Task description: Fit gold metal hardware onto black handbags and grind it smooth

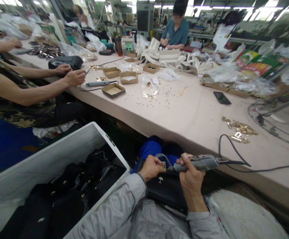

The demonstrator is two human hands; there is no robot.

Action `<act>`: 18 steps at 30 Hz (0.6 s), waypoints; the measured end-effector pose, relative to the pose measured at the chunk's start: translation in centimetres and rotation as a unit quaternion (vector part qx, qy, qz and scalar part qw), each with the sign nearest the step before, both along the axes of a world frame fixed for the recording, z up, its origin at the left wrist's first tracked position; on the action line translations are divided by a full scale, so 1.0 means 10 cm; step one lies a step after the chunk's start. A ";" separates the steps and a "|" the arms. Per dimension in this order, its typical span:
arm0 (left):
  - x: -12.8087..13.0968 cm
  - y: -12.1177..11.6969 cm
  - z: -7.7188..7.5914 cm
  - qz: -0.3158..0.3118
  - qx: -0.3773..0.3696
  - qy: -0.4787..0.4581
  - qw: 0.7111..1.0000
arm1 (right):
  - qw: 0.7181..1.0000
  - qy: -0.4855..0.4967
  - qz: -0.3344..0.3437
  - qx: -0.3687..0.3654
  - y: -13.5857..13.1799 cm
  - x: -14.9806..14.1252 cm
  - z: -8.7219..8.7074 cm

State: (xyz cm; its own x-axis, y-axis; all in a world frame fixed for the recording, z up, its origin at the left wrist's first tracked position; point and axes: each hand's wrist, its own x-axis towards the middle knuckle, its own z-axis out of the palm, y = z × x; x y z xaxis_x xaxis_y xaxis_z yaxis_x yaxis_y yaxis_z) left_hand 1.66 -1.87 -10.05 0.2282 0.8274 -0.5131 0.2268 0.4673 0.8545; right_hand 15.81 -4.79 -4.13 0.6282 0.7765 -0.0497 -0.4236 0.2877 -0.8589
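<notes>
My right hand [191, 181] is closed round a grey electric screwdriver [199, 163], whose tip points left at a small gold metal fitting [163, 166]. My left hand [152, 167] pinches that fitting on a black handbag [168, 191] lying in my lap, just below the table edge. The tool's black cable [234, 156] loops up onto the pale pink table [196, 116].
A white crate [59, 152] of black bags stands at my left. Gold fittings [240, 129] and a black phone [222, 97] lie on the table at the right. A person at the left works with a second screwdriver [98, 83] beside small cardboard trays [113, 90]. Another person sits at the far side.
</notes>
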 end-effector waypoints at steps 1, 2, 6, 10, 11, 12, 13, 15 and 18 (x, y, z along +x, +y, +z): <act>0.00 0.00 0.00 0.000 -0.001 -0.001 1.000 | 1.000 0.007 -0.001 0.002 0.00 0.00 -0.01; 0.00 0.00 -0.01 0.000 -0.002 -0.002 1.000 | 1.000 0.013 -0.003 0.005 0.00 0.01 -0.01; 0.01 0.00 -0.01 0.002 -0.006 -0.003 1.000 | 1.000 0.013 0.000 0.004 -0.01 0.02 -0.02; 0.00 0.00 -0.02 0.002 -0.005 -0.004 1.000 | 1.000 0.011 0.002 -0.001 -0.02 0.03 -0.02; 0.00 0.00 -0.02 0.001 -0.004 -0.004 1.000 | 1.000 0.011 0.002 -0.002 -0.02 0.04 -0.02; 0.00 0.00 -0.03 0.000 -0.003 -0.003 1.000 | 1.000 0.011 0.003 -0.003 -0.03 0.04 -0.02; 0.00 0.00 -0.03 -0.001 -0.003 -0.003 1.000 | 1.000 0.011 0.005 -0.003 -0.03 0.05 -0.02; -0.01 0.00 -0.04 -0.001 -0.002 -0.001 1.000 | 1.000 0.015 0.011 0.000 -0.04 0.06 -0.02; -0.01 0.01 -0.04 0.001 -0.003 -0.001 1.000 | 1.000 0.019 0.020 0.007 -0.04 0.06 -0.02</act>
State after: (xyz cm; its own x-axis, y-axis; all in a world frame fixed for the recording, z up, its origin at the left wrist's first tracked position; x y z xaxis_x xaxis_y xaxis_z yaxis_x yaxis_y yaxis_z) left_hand 1.61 -1.78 -10.50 0.2270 0.8251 -0.5174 0.2244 0.4726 0.8522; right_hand 16.43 -5.23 -4.31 0.5951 0.8013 -0.0621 -0.4663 0.2813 -0.8387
